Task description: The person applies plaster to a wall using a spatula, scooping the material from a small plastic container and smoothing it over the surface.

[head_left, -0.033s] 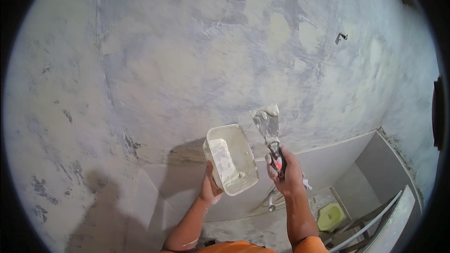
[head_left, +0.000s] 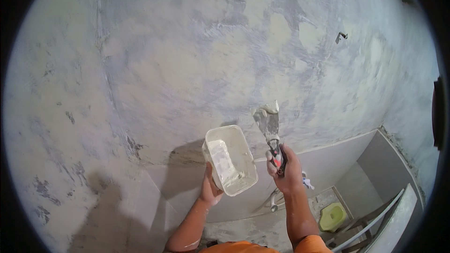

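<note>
My left hand [head_left: 211,186] grips a white rectangular plastic tub [head_left: 243,153] by its left side and underside. Tilted toward me, the tub shows creamy white putty [head_left: 222,158] along its inner left wall and bottom. In my right fist [head_left: 289,173] is a putty knife [head_left: 267,124], its dark and red handle wrapped by my fingers. The blade points up, with a lump of putty along its tip. Both hands are in front of a patchy grey and cream plastered wall [head_left: 164,75]; whether the blade touches it I cannot tell.
Grey tiles [head_left: 340,157] line the lower wall. A metal pipe fitting [head_left: 341,37] juts out at upper right. Below are a tap with a hose [head_left: 274,206], a yellow-green squat toilet pan [head_left: 332,217] and a leaning board [head_left: 393,220] at lower right.
The putty knife has shifted very slightly up. The tub is almost where it was, and both grips are the same.
</note>
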`<state>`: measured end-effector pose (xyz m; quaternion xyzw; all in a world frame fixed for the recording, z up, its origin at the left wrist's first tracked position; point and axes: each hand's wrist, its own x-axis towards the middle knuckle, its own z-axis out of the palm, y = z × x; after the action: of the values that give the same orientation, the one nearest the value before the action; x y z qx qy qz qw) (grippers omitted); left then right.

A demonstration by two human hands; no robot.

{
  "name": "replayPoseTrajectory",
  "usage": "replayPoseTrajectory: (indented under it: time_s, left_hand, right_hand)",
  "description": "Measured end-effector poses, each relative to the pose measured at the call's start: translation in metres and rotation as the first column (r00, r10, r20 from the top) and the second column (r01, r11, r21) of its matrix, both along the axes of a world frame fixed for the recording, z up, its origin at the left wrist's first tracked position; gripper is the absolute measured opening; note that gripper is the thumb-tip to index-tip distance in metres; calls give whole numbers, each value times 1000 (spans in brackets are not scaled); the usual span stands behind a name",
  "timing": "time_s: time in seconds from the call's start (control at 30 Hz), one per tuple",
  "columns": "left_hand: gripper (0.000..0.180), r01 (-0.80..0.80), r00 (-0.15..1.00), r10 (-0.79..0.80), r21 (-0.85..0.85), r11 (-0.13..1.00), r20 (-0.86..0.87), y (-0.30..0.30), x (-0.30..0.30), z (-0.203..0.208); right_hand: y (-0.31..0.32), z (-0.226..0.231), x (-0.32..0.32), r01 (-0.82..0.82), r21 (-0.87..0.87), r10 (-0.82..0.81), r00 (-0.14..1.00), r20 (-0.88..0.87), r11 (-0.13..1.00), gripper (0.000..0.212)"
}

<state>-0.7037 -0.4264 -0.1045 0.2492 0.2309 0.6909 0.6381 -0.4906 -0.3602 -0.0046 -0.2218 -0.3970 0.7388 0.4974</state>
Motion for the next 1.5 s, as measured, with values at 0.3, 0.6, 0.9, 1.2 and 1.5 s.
replayPoseTrajectory:
  time_s: [0.3, 0.6, 0.9, 1.2, 1.5]
  left_hand:
    - [64, -292, 956, 289, 155, 944, 39, -29, -45, -26]
    - [66, -352, 936, 343, 146, 925, 80, -41, -58, -43]
    - [67, -304, 952, 299, 84, 949, 65, -39, -57, -47]
    - [64, -312, 944, 305, 46, 949, 127, -35, -51, -66]
    - [63, -407, 893, 415, -83, 910, 172, -35, -59, -70]
  right_hand:
    - [62, -35, -93, 570, 687, -791, 612, 12, 452, 42]
    - [51, -168, -116, 245, 949, -950, 287, 126, 200, 58]
    - [45, -49, -73, 350, 919, -936, 347, 53, 182, 51]
    - [45, -89, -108, 139, 854, -830, 357, 429, 501, 66]
    - [-9, -127, -49, 147, 680, -649, 494, 579, 719, 50]
